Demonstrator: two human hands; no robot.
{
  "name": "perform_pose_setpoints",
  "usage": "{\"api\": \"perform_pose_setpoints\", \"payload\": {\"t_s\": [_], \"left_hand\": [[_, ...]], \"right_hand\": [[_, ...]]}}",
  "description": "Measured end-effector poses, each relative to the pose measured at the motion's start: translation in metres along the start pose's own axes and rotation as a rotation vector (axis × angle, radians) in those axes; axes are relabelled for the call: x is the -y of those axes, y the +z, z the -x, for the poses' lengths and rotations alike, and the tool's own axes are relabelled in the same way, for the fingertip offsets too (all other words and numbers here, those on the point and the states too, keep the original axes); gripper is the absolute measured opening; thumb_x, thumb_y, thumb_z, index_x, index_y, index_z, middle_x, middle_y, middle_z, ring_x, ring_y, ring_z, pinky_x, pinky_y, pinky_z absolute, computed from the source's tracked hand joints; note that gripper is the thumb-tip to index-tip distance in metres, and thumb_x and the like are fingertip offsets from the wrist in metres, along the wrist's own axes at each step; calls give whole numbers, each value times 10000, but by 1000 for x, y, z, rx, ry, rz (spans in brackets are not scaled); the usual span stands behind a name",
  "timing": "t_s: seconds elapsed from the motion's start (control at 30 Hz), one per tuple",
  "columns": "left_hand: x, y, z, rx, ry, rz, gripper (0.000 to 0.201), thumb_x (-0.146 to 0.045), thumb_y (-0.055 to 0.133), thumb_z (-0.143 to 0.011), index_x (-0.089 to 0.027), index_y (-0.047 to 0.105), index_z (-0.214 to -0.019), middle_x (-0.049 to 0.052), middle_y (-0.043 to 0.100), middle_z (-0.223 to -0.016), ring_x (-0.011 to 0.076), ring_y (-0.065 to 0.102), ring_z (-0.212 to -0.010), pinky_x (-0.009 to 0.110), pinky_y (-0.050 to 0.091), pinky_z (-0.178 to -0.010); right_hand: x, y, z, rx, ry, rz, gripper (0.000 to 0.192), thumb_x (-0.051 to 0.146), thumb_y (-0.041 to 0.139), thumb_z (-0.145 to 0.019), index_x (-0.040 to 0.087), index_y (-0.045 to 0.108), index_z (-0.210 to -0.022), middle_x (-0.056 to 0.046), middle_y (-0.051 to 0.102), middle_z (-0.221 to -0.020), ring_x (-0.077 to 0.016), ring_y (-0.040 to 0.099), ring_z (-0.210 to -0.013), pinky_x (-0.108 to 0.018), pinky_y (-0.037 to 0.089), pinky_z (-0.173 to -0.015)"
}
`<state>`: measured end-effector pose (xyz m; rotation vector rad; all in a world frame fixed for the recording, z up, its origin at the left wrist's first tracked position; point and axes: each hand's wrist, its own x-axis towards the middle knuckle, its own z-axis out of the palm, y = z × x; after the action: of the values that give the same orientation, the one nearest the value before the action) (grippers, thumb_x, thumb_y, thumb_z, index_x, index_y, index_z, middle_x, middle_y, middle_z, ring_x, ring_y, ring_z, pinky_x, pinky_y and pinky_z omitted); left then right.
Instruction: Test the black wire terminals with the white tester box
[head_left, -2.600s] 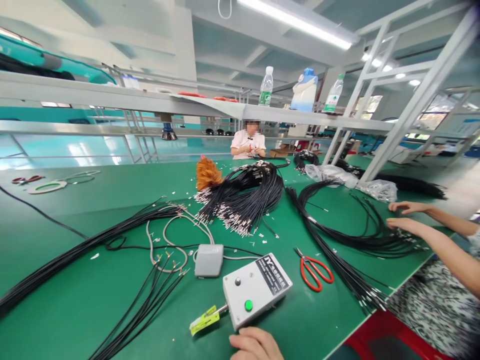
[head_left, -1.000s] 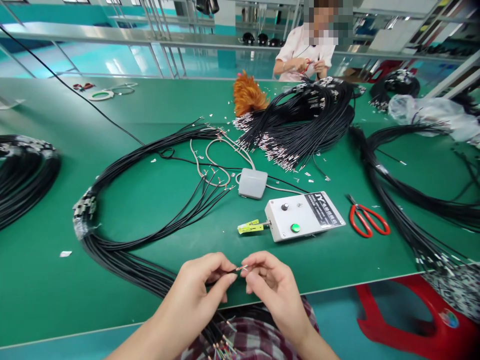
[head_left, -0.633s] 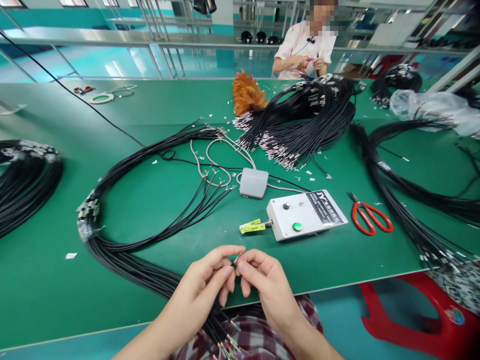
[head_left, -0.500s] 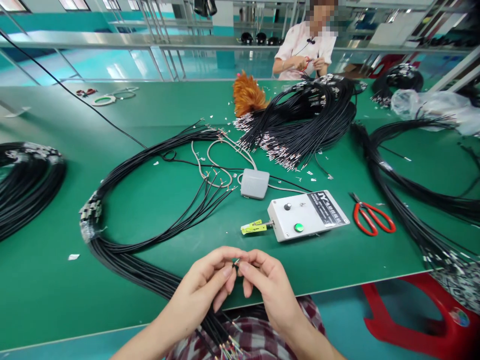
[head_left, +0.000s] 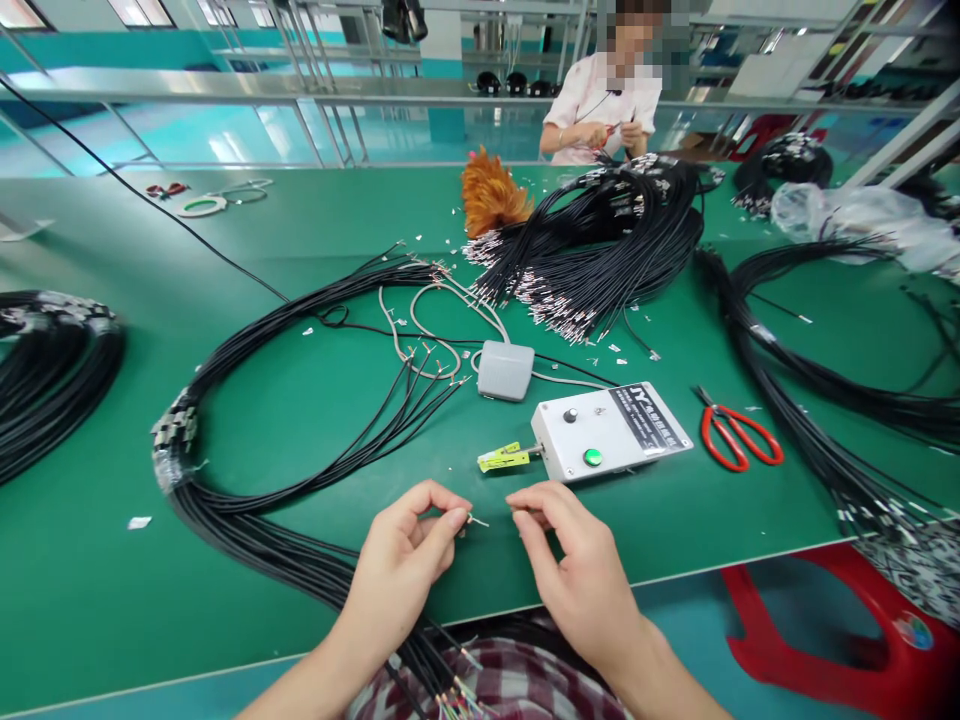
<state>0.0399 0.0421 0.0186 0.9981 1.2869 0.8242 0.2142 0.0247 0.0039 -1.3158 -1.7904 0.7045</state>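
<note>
Between thumb and fingers, my left hand (head_left: 409,550) pinches a cable end; its thin bare wires (head_left: 478,520) stick out to the right. A short gap away, my right hand (head_left: 574,555) has thumb and fingers apart, with nothing visible between them. The bundle of black cables (head_left: 262,545) runs along the table to the left, passes under my left forearm, and its stripped coloured ends (head_left: 457,695) hang over my lap. Just beyond my hands is a white control box (head_left: 611,430) with a green button, a knob and a yellow clip (head_left: 504,458) on its shaft.
Red-handled pliers (head_left: 739,435) lie right of the box, a grey pedal (head_left: 506,370) behind it. Large cable heaps (head_left: 600,240) and an orange feather duster (head_left: 491,195) stand farther back. A co-worker (head_left: 600,110) sits opposite. A red stool (head_left: 840,620) is below the right edge.
My hands have separated: the right has moved off to the right and its fingers have parted. The left still pinches the cable end, whose wires now show.
</note>
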Motion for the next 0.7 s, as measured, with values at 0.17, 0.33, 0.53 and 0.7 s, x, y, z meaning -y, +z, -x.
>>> {"api": "perform_pose_setpoints", "payload": {"t_s": [0.17, 0.33, 0.53, 0.7], "left_hand": [[4, -3, -3, 89, 51, -92, 278, -440, 603, -845, -171, 562, -785, -94, 383, -524, 72, 301, -451, 181, 230, -431], [9, -4, -3, 85, 432, -416, 209, -225, 498, -919, -187, 610, -747, 7, 599, -727, 142, 539, -663, 241, 426, -625], [7, -4, -19, -26, 391, -376, 156, -249, 527, -908, -199, 600, -780, -21, 576, -691, 126, 497, -587, 225, 396, -553], [1, -5, -30, -38, 312, -301, 150, -290, 542, -873, -193, 584, -766, -56, 476, -598, 104, 386, -493, 211, 300, -450]], "right_hand": [[5, -3, -18, 155, -337, 413, 328, 356, 423, -1025, 185, 637, -844, -26, 662, -761, -171, 579, -689, -319, 349, -627], [2, -9, -29, 211, -533, 516, 448, 299, 358, -1051, 191, 600, -690, 9, 616, -645, -148, 520, -610, -327, 267, -604], [-9, -26, -38, 53, -454, 593, 184, 240, 523, -991, 182, 657, -879, -18, 731, -893, -185, 604, -835, -339, 310, -751], [-16, -28, -68, 141, -404, 756, 87, 185, 707, -874, 192, 673, -953, -28, 746, -1053, -227, 598, -1012, -381, 284, -846]]}}
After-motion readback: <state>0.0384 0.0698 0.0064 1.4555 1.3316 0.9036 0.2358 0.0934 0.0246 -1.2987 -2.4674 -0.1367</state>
